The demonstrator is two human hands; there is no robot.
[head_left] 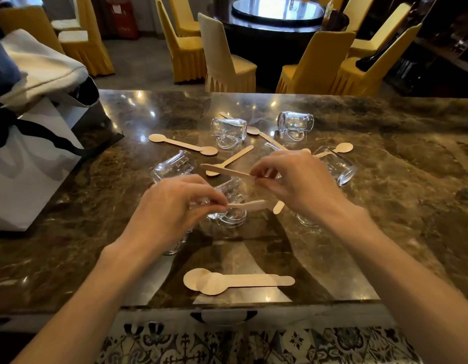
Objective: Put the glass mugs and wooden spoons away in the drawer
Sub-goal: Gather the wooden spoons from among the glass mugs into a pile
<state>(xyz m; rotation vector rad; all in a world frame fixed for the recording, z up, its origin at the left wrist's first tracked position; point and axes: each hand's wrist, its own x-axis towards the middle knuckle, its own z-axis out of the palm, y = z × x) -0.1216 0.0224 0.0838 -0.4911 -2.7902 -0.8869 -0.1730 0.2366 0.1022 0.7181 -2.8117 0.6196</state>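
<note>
We see both hands raised over the marble worktop (398,185). The left hand (172,206) pinches one wooden spoon (251,204) between thumb and fingertips, the stick pointing right. The right hand (298,179) pinches a second spoon (227,169) by one end, its length pointing left. Under and around the hands, glass mugs lie on their sides: two far mugs (229,131) (296,124), a left mug (174,165), a right mug (338,164) and a middle mug (231,195) just behind the left fingers. More glass shows under each wrist, partly hidden. Loose spoons (183,144) lie scattered among the mugs, and an overlapping pair (254,280) rests near the front edge. Below that edge we see the drawer handle (223,315). A white bag (30,158) stands at the left, and yellow-covered chairs (185,48) stand beyond.
</note>
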